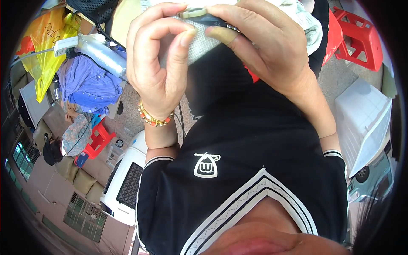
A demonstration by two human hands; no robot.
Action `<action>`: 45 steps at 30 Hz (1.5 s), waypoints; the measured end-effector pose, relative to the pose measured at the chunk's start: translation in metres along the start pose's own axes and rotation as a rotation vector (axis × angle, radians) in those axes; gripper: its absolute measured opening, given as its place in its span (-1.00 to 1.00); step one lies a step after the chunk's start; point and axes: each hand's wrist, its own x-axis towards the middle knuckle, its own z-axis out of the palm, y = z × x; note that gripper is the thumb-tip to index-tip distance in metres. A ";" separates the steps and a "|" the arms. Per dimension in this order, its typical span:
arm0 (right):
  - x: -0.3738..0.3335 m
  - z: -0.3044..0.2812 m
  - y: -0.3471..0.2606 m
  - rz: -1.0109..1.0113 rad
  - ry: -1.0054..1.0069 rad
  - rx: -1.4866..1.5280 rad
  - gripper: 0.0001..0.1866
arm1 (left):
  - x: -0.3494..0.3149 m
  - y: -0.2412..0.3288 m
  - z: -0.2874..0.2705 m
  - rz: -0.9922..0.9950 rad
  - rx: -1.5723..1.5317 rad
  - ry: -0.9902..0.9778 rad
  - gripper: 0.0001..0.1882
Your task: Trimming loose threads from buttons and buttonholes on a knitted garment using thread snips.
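Knit fabric (199, 47): pale, coarse-textured, lying at the top of the view between the two hands, above the black shirt (255, 140).
Disc (193, 13): round and pale, resting along the fabric's upper edge; attachment cannot be told.
Left hand (157, 70): pinching the fabric between thumb and finger, the index fingertip meeting the disc.
Right hand (272, 51): clamping a slim dark piece (212, 20) between index finger and yellow-covered thumb.
Handling: fabric probably behaving as light, soft and stretchy; disc likely stiff and smooth, tending to slip.
Hold point: fabric calling for a pinch close to the disc, disc for a grip by its rim.
Left surround: blue garment (91, 85) lying beside a yellow bag (49, 44); a co-worker (76, 136) sitting beyond.
Right surround: red stool (357, 38) standing near a white bin (363, 114).
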 end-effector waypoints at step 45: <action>-0.022 -0.034 0.075 0.373 0.204 0.287 -0.72 | -0.018 0.013 -0.022 -0.155 0.135 0.126 -0.85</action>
